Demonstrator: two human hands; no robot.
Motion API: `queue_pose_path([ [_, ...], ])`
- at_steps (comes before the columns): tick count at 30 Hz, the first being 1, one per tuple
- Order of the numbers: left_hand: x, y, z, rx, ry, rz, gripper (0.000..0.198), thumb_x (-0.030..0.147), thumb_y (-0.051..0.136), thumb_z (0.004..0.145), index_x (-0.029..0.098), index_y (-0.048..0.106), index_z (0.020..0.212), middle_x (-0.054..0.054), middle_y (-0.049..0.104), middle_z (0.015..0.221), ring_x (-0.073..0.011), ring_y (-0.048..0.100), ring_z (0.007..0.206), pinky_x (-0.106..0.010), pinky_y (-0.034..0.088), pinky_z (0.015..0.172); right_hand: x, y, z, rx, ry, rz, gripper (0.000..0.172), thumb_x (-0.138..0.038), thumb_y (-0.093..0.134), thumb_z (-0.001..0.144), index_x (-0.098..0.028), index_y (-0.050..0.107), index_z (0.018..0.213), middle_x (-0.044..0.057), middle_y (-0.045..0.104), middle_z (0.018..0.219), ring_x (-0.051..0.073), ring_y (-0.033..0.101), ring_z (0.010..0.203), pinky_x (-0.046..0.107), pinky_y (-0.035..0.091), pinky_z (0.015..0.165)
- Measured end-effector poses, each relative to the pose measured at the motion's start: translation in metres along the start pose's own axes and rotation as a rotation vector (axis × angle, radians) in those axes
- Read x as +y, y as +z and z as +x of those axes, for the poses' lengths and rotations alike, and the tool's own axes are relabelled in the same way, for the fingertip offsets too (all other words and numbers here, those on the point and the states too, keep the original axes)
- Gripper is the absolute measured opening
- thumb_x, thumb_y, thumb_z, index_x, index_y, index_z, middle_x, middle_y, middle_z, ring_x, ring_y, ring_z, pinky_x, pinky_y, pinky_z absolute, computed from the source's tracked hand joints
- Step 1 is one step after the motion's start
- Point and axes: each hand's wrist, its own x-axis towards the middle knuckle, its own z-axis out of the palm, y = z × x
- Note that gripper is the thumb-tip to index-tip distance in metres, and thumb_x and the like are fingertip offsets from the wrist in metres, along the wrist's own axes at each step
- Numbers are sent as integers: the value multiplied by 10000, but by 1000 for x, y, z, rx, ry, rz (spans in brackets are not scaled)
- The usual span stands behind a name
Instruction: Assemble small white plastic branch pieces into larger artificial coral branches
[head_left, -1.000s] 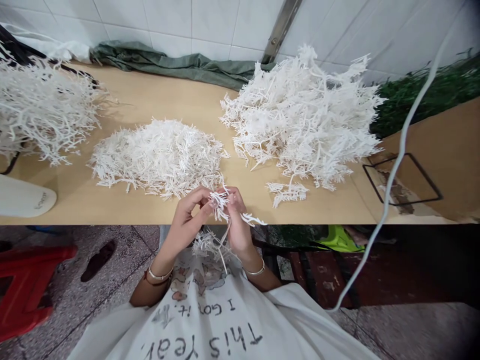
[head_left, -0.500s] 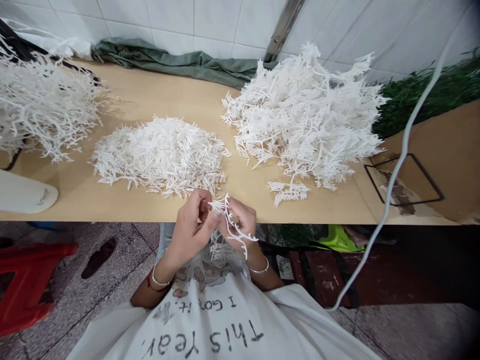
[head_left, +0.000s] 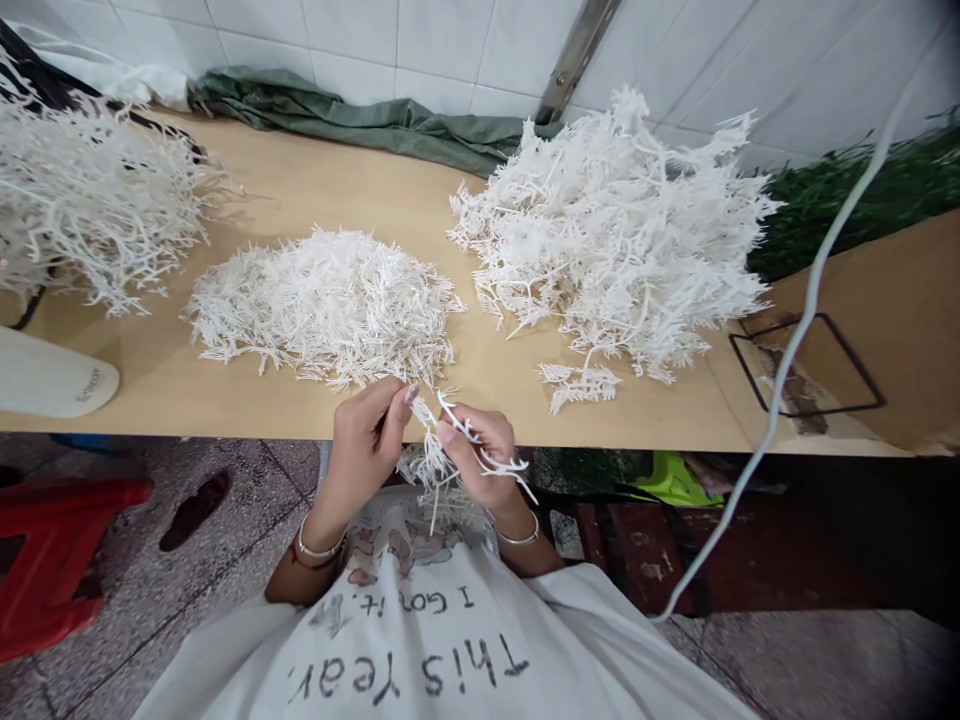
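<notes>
- At the left edge of the tabletop [head_left: 510,405] is a white cylindrical container [head_left: 56,372] with dark lettering; its contents are out of sight.
- At the right, brown cardboard [head_left: 911,330] has green artificial foliage [head_left: 847,205] behind its edge; whether it forms a box holding the foliage cannot be told.
- Three white heaps sit directly on the tabletop: a tangle of bare-looking branches [head_left: 97,205] at the left, a low mound of short sprigs [head_left: 326,300] in the middle, and a tall pile of feathery branches [head_left: 622,230] at the right, with a small piece [head_left: 579,385] just in front of it.
- The left hand [head_left: 360,445] has its fingers closed in a pinch at the upper end of a white sprig [head_left: 435,458], which hangs between the hands.
- The right hand [head_left: 486,455] has its fingers bent around a curved white stem [head_left: 504,466], gripping it.
- Both hands are raised near the tabletop's front edge, close together, forearms angled inward, above more white pieces [head_left: 454,505] by the shirt [head_left: 420,620].
</notes>
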Motion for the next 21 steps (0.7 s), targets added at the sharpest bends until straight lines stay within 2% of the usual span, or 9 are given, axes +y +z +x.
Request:
queue_pose_path([
  [2,2,1,1,49,26,-9,286,103,479,900,128,357,643,29,342,560,-25,301,521,-184,251,509,1,2,0,18,-54,33,326,-185,490,878,-125,362,585,-32,317,509,23,278,461,175,219,443],
  [4,5,0,-1,38,-22,-110,293,126,471,913,125,373,637,24,345,553,-27,304,514,-195,244,502,1,5,-1,34,-124,82,326,-156,480,871,-127,330,583,-29,294,512,28,269,470,187,218,459],
  [7,10,1,-6,-28,-170,-471,390,234,424,952,123,361,584,10,324,520,-43,310,495,-219,236,482,-1,11,-2,23,-250,219,302,-157,463,867,-135,338,593,-22,303,510,42,275,470,203,229,470],
  [9,14,4,-8,-54,-202,-750,486,339,398,962,130,311,532,5,293,483,-54,304,458,-232,248,459,-3,17,-2,-1,-289,375,308,-188,469,868,-139,348,589,-19,325,498,44,291,452,202,245,458],
  [12,22,14,-6,-24,-250,-990,584,471,397,940,141,226,490,9,203,439,-54,237,396,-231,254,398,-6,22,-4,-21,-228,609,377,-251,499,863,-137,332,544,-18,331,453,43,313,413,198,240,429],
  [14,28,20,-3,-15,-360,-1014,621,531,429,909,148,183,486,10,148,443,-56,199,396,-223,242,367,-7,23,-5,-4,-154,738,429,-268,523,848,-136,300,506,-21,312,416,43,313,387,192,227,405],
  [17,33,24,3,-95,-505,-1026,647,596,458,862,162,155,491,14,123,462,-59,186,410,-222,264,365,-10,21,-4,41,-43,877,475,-256,561,816,-137,249,478,-34,250,379,35,269,344,174,191,360],
  [19,34,24,5,-120,-547,-1070,650,606,478,843,163,149,499,19,126,465,-52,188,407,-224,283,376,-12,18,-3,44,-28,926,476,-227,565,801,-133,234,473,-43,220,369,26,240,323,160,167,339],
  [21,34,21,6,-95,-589,-1105,646,589,498,840,158,130,530,27,110,470,-44,167,393,-215,253,363,-15,16,1,-29,-58,1038,454,-201,535,807,-134,223,484,-50,203,359,22,223,301,146,176,322],
])
